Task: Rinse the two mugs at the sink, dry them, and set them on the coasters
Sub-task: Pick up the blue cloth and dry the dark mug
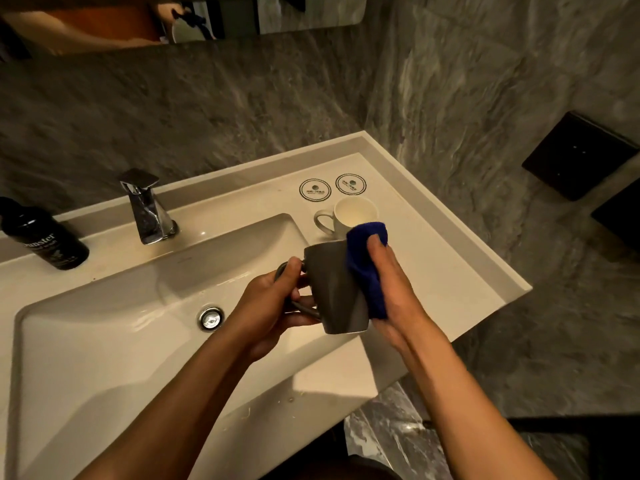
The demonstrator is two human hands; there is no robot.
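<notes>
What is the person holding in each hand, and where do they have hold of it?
The left hand grips the dark mug by its handle. The right hand presses a blue cloth against the mug's side.

Dark grey mug (pixel 332 289), blue cloth (pixel 367 268), white mug (pixel 353 213), grey marbled wall (pixel 242 109)

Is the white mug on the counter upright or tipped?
Upright: the white mug stands on the counter, mouth up, its inside visible, beside the coasters, not on them.

A bathroom: white basin (pixel 104 341), chrome tap (pixel 147 207), wall mirror (pixel 173 19), grey marbled walls (pixel 242 98).
</notes>
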